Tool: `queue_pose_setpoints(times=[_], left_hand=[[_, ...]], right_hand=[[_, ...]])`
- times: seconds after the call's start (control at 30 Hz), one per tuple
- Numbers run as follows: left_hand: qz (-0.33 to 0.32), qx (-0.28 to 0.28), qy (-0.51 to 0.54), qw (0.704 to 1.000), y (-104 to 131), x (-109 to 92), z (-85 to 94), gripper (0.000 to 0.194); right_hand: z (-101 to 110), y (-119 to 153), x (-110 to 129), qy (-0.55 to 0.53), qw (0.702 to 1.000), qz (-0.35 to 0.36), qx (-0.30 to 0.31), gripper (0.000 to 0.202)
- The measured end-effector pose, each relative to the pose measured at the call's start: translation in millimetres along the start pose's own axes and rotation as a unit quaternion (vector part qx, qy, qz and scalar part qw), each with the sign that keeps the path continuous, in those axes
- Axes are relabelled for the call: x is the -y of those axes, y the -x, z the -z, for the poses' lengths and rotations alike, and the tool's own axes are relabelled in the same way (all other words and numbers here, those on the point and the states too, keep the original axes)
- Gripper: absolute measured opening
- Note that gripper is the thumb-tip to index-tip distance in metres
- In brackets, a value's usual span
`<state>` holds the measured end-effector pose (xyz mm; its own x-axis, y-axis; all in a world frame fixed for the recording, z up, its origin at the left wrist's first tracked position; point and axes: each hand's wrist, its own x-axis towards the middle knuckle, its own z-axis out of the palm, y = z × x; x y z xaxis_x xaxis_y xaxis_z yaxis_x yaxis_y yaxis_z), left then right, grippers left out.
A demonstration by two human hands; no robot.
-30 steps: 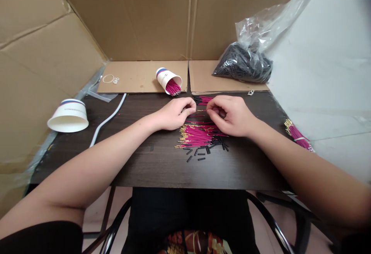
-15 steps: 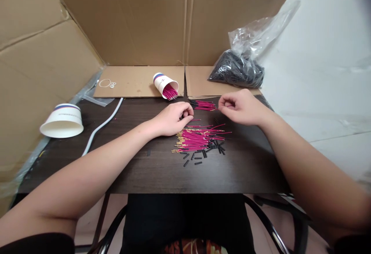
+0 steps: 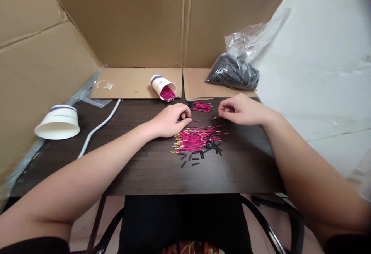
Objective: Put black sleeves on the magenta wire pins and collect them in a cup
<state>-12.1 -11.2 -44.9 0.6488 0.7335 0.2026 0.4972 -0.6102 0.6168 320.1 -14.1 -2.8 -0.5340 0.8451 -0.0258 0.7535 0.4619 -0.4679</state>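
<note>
My right hand [image 3: 242, 109] pinches a thin magenta wire [image 3: 216, 117], its yellow tip sticking out to the left above a small black tube. Across from it, my left hand [image 3: 169, 121] rests on the table with fingers curled; whatever they hold is hidden. Just below the hands lies a loose pile of magenta wires [image 3: 193, 141] with yellow ends to the left. Short black tubes [image 3: 213, 146] are scattered along the pile's right and lower sides. Between and beyond my hands sits a row of magenta wires with black left ends [image 3: 202, 107].
Behind, a tipped paper cup [image 3: 159, 85] holds more magenta wires. A clear bag of black tubes [image 3: 233, 72] stands back right on cardboard [image 3: 124, 88]. At left are another paper cup [image 3: 58, 124], a white cable [image 3: 97, 130] and rubber bands [image 3: 102, 84]. Cardboard walls enclose the back and left.
The wire's yellow tip now shows out of my right hand, where none was visible before. My left hand keeps its place and curl. The whole view has shifted slightly.
</note>
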Motion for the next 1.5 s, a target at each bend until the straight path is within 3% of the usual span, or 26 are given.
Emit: queue_pose_setpoints(times=[0.17, 0.37, 0.6, 0.87, 1.07, 1.5], left_hand=[[-0.008, -0.002, 0.015, 1.0, -1, -1, -0.1, 0.015], [-0.004, -0.064, 0.121, 0.991, 0, -6, -4.9, 0.033], [-0.032, -0.088, 0.13, 0.987, 3, -11, -8.7, 0.021], [-0.032, -0.127, 0.11, 0.985, 2, -13, -6.5, 0.024], [-0.045, -0.141, 0.074, 0.986, 1, -14, -4.4, 0.024], [-0.048, -0.144, 0.037, 0.988, 2, -17, 5.8, 0.025]], right_hand=[[-7, 1, 11, -0.059, 0.998, 0.012, -0.031, 0.022], [-37, -4, 38, -0.15, 0.979, 0.097, -0.096, 0.015], [-58, -7, 50, -0.125, 0.972, 0.133, -0.151, 0.014], [-60, -8, 52, -0.037, 0.954, 0.168, -0.244, 0.02], [-61, -10, 52, -0.028, 0.958, 0.145, -0.245, 0.023], [-55, -11, 42, -0.019, 0.956, 0.163, -0.244, 0.022]])
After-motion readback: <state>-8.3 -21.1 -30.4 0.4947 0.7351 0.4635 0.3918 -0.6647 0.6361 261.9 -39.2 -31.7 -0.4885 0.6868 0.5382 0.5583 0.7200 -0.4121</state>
